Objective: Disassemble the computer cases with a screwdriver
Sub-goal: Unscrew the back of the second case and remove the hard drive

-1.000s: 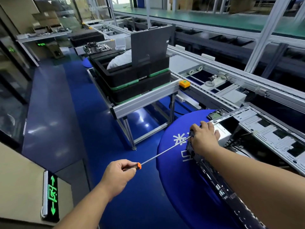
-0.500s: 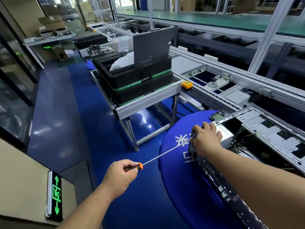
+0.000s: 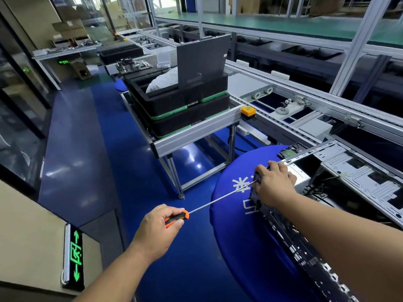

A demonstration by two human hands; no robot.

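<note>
1. Head view. The screwdriver (image 3: 218, 200) tip is hidden under the right hand (image 3: 273, 185) at the near end of the computer case (image 3: 353, 177); no screw can be made out.
2. The case lies open on a round blue cloth (image 3: 235, 225), cut off at the right edge, cables inside.
3. Left hand (image 3: 158, 229) grips the orange-black handle. Right hand rests over the case's corner, fingers curled on its edge.
4. Stacked black trays (image 3: 185, 110) on a metal stand (image 3: 196, 132) hold a white bag (image 3: 163, 80) and an upright dark panel (image 3: 201, 59).
</note>
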